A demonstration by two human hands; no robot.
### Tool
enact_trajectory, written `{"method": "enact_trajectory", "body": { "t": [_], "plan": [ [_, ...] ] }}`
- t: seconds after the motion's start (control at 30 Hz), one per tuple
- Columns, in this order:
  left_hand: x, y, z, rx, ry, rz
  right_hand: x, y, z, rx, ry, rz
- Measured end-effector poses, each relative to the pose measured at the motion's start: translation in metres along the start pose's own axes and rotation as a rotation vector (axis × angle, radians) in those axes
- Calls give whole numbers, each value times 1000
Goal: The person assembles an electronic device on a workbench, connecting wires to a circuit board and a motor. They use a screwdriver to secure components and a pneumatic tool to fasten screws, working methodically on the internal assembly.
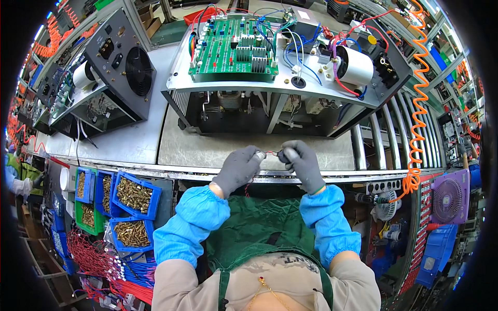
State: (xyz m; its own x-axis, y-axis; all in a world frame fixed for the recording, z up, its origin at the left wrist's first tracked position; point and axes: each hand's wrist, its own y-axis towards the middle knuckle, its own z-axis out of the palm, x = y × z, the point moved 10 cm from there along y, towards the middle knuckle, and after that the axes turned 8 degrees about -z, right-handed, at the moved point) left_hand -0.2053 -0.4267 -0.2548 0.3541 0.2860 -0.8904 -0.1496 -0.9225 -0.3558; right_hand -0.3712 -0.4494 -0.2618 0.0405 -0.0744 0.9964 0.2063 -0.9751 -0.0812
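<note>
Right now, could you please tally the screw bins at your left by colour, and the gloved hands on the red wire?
Blue screw bins: 4
Green screw bins: 1
Gloved hands, left hand and right hand, on the red wire: 2
Total: 7

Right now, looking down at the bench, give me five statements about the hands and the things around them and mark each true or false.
1. Both hands wear grey gloves. True: the left hand and the right hand are both gloved.
2. The hands pinch a thin red wire between them. True.
3. The green circuit board lies in a blue bin. False: it sits on top of the open metal chassis behind the hands.
4. The blue bins of brass-coloured screws are at the person's right. False: they are at the lower left.
5. An orange coiled cable hangs at the right. True.
</note>
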Motion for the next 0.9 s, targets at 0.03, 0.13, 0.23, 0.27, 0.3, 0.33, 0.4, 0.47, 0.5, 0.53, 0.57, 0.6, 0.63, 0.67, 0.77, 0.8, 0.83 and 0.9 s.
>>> {"method": "enact_trajectory", "body": {
  "t": [0.03, 0.13, 0.23, 0.27, 0.3, 0.33, 0.4, 0.47, 0.5, 0.53, 0.57, 0.6, 0.63, 0.67, 0.77, 0.8, 0.83, 0.9],
  "plan": [
    [9, 7, 5, -2, -50, 42, 5, 6, 0, 2, 18, -5],
    [7, 28, 26, 55, -223, 26, 6, 32, -31, -186, 41, -117],
    [2, 41, 36, 121, -537, -8, 16, 53, -37, -147, -96, -165],
    [0, 40, 34, 122, -552, 19, 17, 58, -38, -110, -145, -148],
    [-3, 37, 31, 122, -568, 45, 7, 65, -39, -88, -196, -91],
    [-7, 30, 28, 124, -586, 66, 3, 67, -39, -68, -182, -92],
    [-8, 14, 21, 296, -705, 102, 1, 70, -41, -39, -154, -102],
    [6, -13, 7, 534, -963, 116, 0, 67, -38, -26, -81, -155],
    [7, -27, -6, 533, -1018, 181, -1, 65, -35, -19, -44, -178],
    [2, -44, -19, 537, -1072, 246, 8, 64, -28, 28, -324, -257],
    [-5, -60, -29, 539, -1129, 310, 18, 60, -18, 78, -607, -331],
    [-16, -77, -37, 599, -1188, 396, 22, 55, -7, 129, -889, -403],
    [-31, -96, -47, 628, -1197, 517, 20, 54, -6, 76, -973, -439],
    [-48, -111, -58, 672, -1197, 647, 11, 60, -10, 7, -1064, -481],
    [-78, -162, -120, 370, -1271, 991, -8, 72, -17, -107, -1279, -492],
    [-73, -169, -143, 232, -1239, 975, -12, 75, -20, -87, -1318, -425],
    [-66, -175, -165, 94, -1203, 946, -14, 78, -24, -71, -1357, -358],
    [-53, -176, -189, -510, -660, 735, -21, 74, -16, 212, -1395, -40]
  ]
}}
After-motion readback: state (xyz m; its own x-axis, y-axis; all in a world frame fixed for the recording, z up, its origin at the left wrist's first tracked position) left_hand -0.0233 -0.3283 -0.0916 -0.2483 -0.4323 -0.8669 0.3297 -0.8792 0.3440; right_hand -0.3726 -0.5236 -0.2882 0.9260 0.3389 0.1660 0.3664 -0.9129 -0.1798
